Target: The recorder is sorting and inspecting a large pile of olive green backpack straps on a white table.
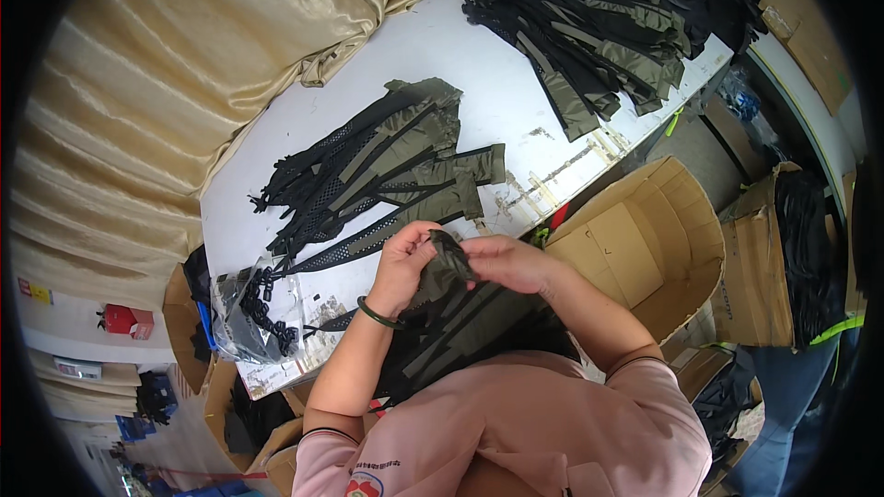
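Between my two hands is the folded end of an olive-green fabric strap [440, 278], held above the table's near edge. My left hand [403, 265], with a dark bangle at its wrist, pinches it from one side. From the other side my right hand [508, 261] grips its edge, fingers closed. More olive and black strap pieces [460, 336] lie across my lap. On the white table [359, 46], just beyond my hands, several olive straps with black mesh [387, 161] lie in a loose fanned pile.
A larger heap of similar straps [599, 46] covers the table's far right. A transparent bag of black plastic parts [267, 313] rests on the left corner. An open cardboard box [645, 239] stands right of the table, with more filled boxes [755, 267] beyond. Beige curtain [193, 46] hangs along the left.
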A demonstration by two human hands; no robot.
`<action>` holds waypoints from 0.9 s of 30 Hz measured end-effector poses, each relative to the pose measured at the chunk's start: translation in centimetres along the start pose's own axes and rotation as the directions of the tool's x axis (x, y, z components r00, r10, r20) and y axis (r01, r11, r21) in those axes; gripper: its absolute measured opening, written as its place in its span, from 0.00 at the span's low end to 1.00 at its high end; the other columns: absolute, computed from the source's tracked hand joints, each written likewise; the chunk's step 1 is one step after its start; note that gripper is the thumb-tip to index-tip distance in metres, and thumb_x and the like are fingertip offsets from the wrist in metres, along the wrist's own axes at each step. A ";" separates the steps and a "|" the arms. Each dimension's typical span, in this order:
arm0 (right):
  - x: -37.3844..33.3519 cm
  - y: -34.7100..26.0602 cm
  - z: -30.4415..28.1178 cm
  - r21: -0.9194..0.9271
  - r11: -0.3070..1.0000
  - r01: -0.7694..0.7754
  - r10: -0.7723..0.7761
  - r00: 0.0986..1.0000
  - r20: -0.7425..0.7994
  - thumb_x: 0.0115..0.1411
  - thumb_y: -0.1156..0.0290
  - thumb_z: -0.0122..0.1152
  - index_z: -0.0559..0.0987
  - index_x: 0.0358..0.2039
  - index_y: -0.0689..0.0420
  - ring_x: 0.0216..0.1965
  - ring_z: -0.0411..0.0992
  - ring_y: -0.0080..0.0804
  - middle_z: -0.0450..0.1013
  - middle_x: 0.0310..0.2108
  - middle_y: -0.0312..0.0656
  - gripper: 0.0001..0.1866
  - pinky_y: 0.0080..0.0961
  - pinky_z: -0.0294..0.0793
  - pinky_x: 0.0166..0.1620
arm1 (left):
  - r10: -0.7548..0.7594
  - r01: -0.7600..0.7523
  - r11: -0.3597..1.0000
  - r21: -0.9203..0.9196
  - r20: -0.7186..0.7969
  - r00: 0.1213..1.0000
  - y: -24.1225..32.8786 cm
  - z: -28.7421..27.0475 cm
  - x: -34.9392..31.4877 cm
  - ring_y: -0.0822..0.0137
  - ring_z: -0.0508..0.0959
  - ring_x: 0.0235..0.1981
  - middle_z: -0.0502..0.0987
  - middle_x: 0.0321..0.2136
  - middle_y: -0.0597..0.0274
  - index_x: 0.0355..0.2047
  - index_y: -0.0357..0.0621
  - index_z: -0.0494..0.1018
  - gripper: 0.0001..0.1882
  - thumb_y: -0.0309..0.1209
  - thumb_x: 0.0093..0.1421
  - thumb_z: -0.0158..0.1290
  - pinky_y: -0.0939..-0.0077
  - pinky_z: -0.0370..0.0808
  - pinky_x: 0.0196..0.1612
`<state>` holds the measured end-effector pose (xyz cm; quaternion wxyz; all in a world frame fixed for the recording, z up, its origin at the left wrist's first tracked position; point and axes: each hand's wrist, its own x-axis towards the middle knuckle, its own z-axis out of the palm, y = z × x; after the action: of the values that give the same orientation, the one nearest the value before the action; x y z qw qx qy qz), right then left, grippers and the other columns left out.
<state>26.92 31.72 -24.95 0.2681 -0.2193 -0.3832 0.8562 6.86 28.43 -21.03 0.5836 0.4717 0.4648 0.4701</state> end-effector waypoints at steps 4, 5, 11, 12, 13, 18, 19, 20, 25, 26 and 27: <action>-0.1 1.7 0.1 0.209 0.978 0.023 -0.062 0.981 0.183 0.63 0.69 0.56 0.74 0.43 0.58 0.35 0.71 0.23 0.73 0.34 0.33 0.10 0.20 0.70 0.42 | 0.016 -0.014 0.998 -0.057 0.033 0.999 0.2 0.4 -0.1 0.74 0.74 0.35 0.76 0.34 0.65 0.40 0.39 0.72 0.07 0.21 0.61 0.49 0.82 0.70 0.42; -0.3 1.6 0.6 0.298 0.955 0.008 -0.060 0.984 0.167 0.62 0.69 0.56 0.73 0.42 0.58 0.34 0.71 0.24 0.74 0.34 0.34 0.10 0.21 0.71 0.41 | 0.014 -0.012 0.998 -0.057 0.031 0.999 0.2 0.5 -0.2 0.74 0.74 0.35 0.76 0.34 0.65 0.40 0.39 0.72 0.07 0.21 0.61 0.49 0.82 0.70 0.42; -0.3 2.1 -0.5 -0.567 0.811 0.145 -0.305 0.932 -0.198 0.60 0.76 0.56 0.70 0.39 0.57 0.24 0.68 0.22 0.68 0.23 0.32 0.07 0.23 0.68 0.29 | -0.032 0.044 0.991 -0.125 0.101 0.994 1.1 1.1 -0.5 0.73 0.74 0.37 0.75 0.36 0.64 0.43 0.38 0.71 0.10 0.21 0.60 0.50 0.80 0.70 0.45; -0.2 2.0 -0.2 -0.567 0.811 0.144 -0.302 0.933 -0.195 0.60 0.76 0.56 0.70 0.39 0.57 0.24 0.68 0.22 0.68 0.23 0.32 0.07 0.23 0.68 0.29 | 0.028 -0.034 0.995 0.090 0.075 0.997 0.8 1.6 -0.6 0.74 0.74 0.38 0.75 0.37 0.63 0.44 0.38 0.71 0.11 0.21 0.60 0.50 0.80 0.70 0.45; -0.2 1.7 0.4 -0.735 0.637 0.234 -0.482 0.864 -0.142 0.60 0.77 0.56 0.69 0.38 0.57 0.24 0.67 0.21 0.66 0.22 0.32 0.07 0.22 0.66 0.28 | 0.090 -0.105 0.947 0.303 0.062 0.994 0.6 1.9 -0.8 0.75 0.73 0.39 0.75 0.37 0.63 0.44 0.38 0.70 0.12 0.22 0.60 0.51 0.81 0.70 0.45; -0.4 0.9 1.2 -0.557 0.764 0.326 -0.523 0.819 -0.238 0.60 0.77 0.56 0.68 0.38 0.57 0.26 0.63 0.15 0.64 0.24 0.29 0.08 0.15 0.63 0.28 | -0.212 0.218 0.960 0.178 -0.051 0.976 -1.0 0.5 -0.4 0.78 0.73 0.31 0.78 0.32 0.66 0.38 0.34 0.75 0.09 0.28 0.61 0.54 0.83 0.71 0.37; -0.6 0.0 1.7 -0.614 0.717 0.329 -0.546 0.813 -0.202 0.60 0.77 0.57 0.69 0.37 0.57 0.26 0.63 0.15 0.64 0.23 0.29 0.07 0.15 0.63 0.29 | -0.218 0.227 0.965 0.131 -0.083 0.972 -0.4 0.9 -0.2 0.79 0.73 0.29 0.78 0.29 0.68 0.36 0.34 0.76 0.10 0.30 0.62 0.54 0.83 0.71 0.35; -0.7 -0.5 2.0 -0.667 0.667 0.332 -0.567 0.807 -0.165 0.60 0.76 0.58 0.70 0.36 0.57 0.27 0.64 0.15 0.64 0.23 0.29 0.06 0.15 0.64 0.30 | -0.224 0.235 0.968 0.084 -0.115 0.968 -0.1 1.2 -0.2 0.80 0.72 0.27 0.78 0.26 0.70 0.33 0.34 0.77 0.11 0.33 0.62 0.54 0.83 0.71 0.32; 0.7 0.6 -0.1 -0.724 0.623 0.296 -0.575 0.800 -0.169 0.61 0.73 0.58 0.72 0.31 0.58 0.28 0.65 0.18 0.66 0.25 0.31 0.05 0.18 0.65 0.33 | -0.251 0.252 0.968 -0.011 -0.147 0.957 -0.4 1.5 -0.4 0.80 0.72 0.25 0.78 0.25 0.70 0.31 0.34 0.78 0.14 0.35 0.63 0.54 0.83 0.70 0.30; 1.1 1.1 -1.5 -0.535 0.765 0.360 -0.570 0.766 -0.299 0.61 0.71 0.58 0.72 0.30 0.58 0.27 0.65 0.20 0.66 0.25 0.33 0.06 0.21 0.65 0.31 | -0.229 0.227 0.973 -0.032 -0.149 0.962 -0.5 1.7 -0.4 0.80 0.72 0.25 0.78 0.25 0.70 0.31 0.33 0.78 0.15 0.36 0.63 0.54 0.83 0.70 0.30; 0.9 -0.4 -1.2 -0.304 0.889 0.341 -0.443 0.806 -0.391 0.60 0.72 0.58 0.72 0.31 0.59 0.30 0.67 0.22 0.68 0.27 0.34 0.06 0.23 0.67 0.34 | -0.230 0.227 0.973 -0.035 -0.159 0.960 -0.7 1.4 -0.6 0.80 0.72 0.25 0.78 0.25 0.70 0.31 0.33 0.78 0.15 0.36 0.63 0.54 0.83 0.70 0.30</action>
<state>27.05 33.22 -25.54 0.4955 -0.3553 -0.4396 0.6595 8.23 27.62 -21.46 0.5982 0.3701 0.5581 0.4402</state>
